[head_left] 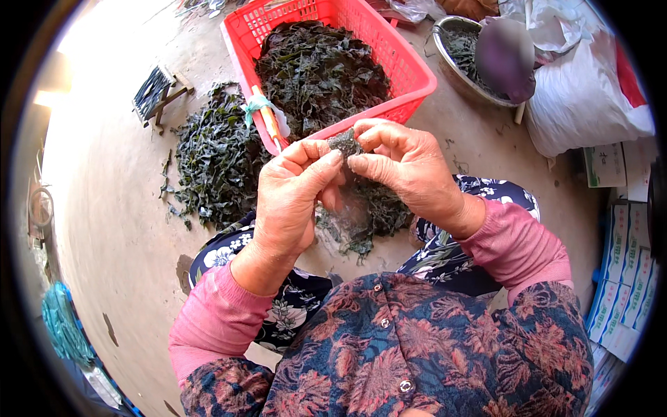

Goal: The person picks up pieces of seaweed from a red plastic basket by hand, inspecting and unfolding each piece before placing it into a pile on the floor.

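Both my hands meet in front of me, just off the near rim of a red plastic basket (415, 92). Between their fingertips is a small dark, wrinkled piece of seaweed (343, 144). My left hand (290, 194) pinches it with thumb and forefinger from the left. On its other side, my right hand (415, 167) grips it between thumb and bent fingers. Dark green seaweed (316, 73) fills the basket. Below my hands, between my legs, lies more seaweed (383, 210), partly hidden by them. An orange-handled tool (269, 119) tied with teal cloth leans on the basket's near-left corner.
A loose seaweed heap (215, 163) covers the floor left of the basket. Beyond it stands a small folding stool (156, 97). At the far right are a metal basin (455, 68) of seaweed and a white sack (583, 104). Stacked boxes (623, 274) line the right side.
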A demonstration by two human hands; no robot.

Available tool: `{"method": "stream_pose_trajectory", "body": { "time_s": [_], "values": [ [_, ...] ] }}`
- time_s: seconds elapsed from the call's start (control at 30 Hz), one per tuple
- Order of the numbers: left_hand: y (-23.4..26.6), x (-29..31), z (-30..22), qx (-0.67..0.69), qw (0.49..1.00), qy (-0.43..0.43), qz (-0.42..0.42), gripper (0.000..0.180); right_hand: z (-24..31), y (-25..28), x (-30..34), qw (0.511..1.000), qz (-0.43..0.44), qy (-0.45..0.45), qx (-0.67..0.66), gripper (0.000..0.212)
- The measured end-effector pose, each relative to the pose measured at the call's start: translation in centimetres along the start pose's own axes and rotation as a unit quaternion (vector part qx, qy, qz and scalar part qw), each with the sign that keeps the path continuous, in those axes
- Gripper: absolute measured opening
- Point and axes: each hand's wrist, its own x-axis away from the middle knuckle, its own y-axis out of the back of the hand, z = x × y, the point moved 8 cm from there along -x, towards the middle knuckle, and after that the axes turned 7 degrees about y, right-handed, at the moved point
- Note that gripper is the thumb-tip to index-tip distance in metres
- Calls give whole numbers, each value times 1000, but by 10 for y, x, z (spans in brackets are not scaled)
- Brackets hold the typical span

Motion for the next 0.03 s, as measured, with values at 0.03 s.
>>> {"method": "stream_pose_trajectory", "body": {
  "time_s": [0.03],
  "values": [
    [0,0,1,3,1000,-6,5,16,-3,4,0,999,-7,23,24,17]
  ]
}}
